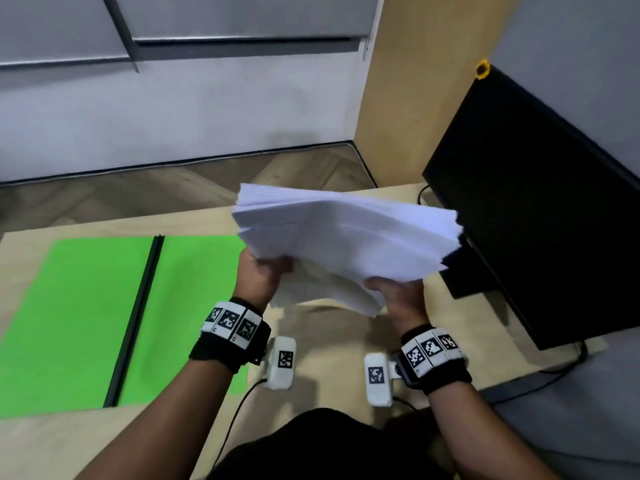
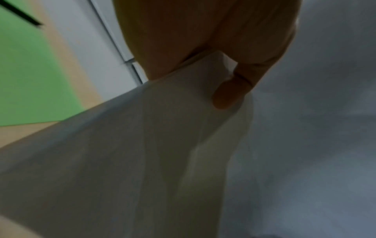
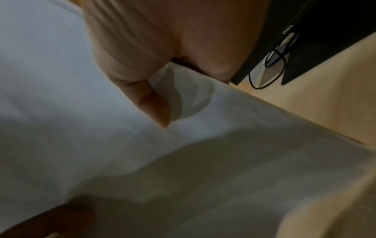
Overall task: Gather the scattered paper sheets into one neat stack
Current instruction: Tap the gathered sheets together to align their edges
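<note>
A thick bundle of white paper sheets [image 1: 346,237] hangs in the air above the desk, its far edges fanned and uneven. My left hand [image 1: 266,271] grips the bundle's near left corner. My right hand [image 1: 394,292] grips its near right edge. In the left wrist view my left thumb [image 2: 230,91] presses on the paper [image 2: 142,161]. The right wrist view shows the right thumb [image 3: 154,104] lying on the sheets [image 3: 183,161], which fill most of the picture. The fingers under the bundle are hidden.
A green folder [image 1: 86,317] with a black spine lies open on the wooden desk [image 1: 52,445] at the left. A black monitor [image 1: 536,209] stands at the right with its cable trailing over the desk edge. Beyond the desk are floor and a white wall.
</note>
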A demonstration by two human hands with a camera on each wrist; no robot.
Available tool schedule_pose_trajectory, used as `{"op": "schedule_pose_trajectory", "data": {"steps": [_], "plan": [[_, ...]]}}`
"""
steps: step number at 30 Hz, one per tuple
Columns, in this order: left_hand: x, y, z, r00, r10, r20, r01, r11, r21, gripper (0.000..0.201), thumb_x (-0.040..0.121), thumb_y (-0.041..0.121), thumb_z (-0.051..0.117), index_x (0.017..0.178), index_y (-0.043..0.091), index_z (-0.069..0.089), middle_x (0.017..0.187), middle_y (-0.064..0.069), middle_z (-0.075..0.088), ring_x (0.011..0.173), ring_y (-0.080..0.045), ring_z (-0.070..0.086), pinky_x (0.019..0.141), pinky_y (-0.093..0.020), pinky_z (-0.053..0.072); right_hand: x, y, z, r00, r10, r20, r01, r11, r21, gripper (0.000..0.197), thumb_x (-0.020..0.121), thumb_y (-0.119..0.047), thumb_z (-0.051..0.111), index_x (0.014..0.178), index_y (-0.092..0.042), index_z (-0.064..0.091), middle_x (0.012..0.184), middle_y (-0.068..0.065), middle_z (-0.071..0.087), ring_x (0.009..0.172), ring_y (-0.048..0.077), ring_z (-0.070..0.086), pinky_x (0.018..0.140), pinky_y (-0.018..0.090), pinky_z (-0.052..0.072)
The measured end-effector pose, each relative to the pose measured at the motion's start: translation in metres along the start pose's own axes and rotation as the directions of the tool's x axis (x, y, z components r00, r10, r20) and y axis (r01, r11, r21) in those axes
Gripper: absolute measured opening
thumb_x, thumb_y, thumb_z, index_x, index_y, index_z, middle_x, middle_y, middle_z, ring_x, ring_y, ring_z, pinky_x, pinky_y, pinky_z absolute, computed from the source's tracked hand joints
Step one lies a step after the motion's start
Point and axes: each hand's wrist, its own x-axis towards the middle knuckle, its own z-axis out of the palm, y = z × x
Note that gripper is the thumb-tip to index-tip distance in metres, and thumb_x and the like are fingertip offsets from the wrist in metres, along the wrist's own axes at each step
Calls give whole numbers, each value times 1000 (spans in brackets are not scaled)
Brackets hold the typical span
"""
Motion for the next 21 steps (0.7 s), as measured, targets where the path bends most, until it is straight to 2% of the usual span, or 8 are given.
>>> {"op": "schedule_pose_trajectory", "data": {"steps": [3,5,8,11,13,15,18,21], "plan": [[-1,-2,2,995,63,71,-69,994,86,11,45,30,57,48,30,68,50,10,63,59,-16,58,59,-30,48,2,8,0,999,-24,-33,22,999,-39,34,68,7,79,100,2,69,94,9,71,87,19,66,80,25,51],[-2,-14,5,997,-1,75,-6,997,83,10,43,26,57,45,26,67,49,9,62,59,-18,57,62,-34,47,-1,12,0,999,31,-37,-32,999,-36,32,65,7,79,96,1,70,91,9,71,84,21,66,77,30,50],[-5,-29,5,991,-118,63,117,993,16,11,39,9,58,41,17,65,48,6,61,63,-19,53,66,-33,43,-7,17,4,997,77,-19,-76,996,45,36,50,4,76,81,-11,67,80,1,70,71,13,67,67,28,52],[-5,-41,2,986,-144,84,146,989,-17,17,32,15,63,46,21,69,51,8,63,61,-16,53,66,-31,43,-10,21,5,997,73,-12,-72,995,70,36,46,-3,71,79,-15,66,78,-2,70,67,7,67,64,25,53],[-5,-45,-1,986,-134,97,135,991,-5,20,34,15,64,49,25,70,54,9,65,59,-12,55,67,-33,46,-9,23,5,997,78,-5,-77,996,55,39,46,-5,72,83,-15,66,81,-2,70,72,11,68,68,27,54],[-7,-44,-1,985,-121,119,125,992,-29,32,33,23,68,64,22,72,65,9,68,67,-13,57,68,-31,49,-9,26,5,997,74,-1,-74,997,25,41,47,-8,73,88,-12,67,83,0,71,78,16,69,72,32,56],[-11,-45,3,986,-133,105,141,987,-76,65,34,27,73,95,6,65,83,-2,68,70,-7,62,67,-24,52,-12,25,5,998,47,-48,-45,998,51,44,51,-9,75,95,-6,68,86,7,72,80,22,69,73,38,56],[-14,-44,11,988,-141,69,147,985,-90,68,37,25,75,101,5,61,85,-3,68,68,-4,63,65,-20,51,-13,22,4,994,0,-109,16,989,148,52,58,-5,74,108,-2,62,96,10,69,83,20,66,72,31,56]]}}
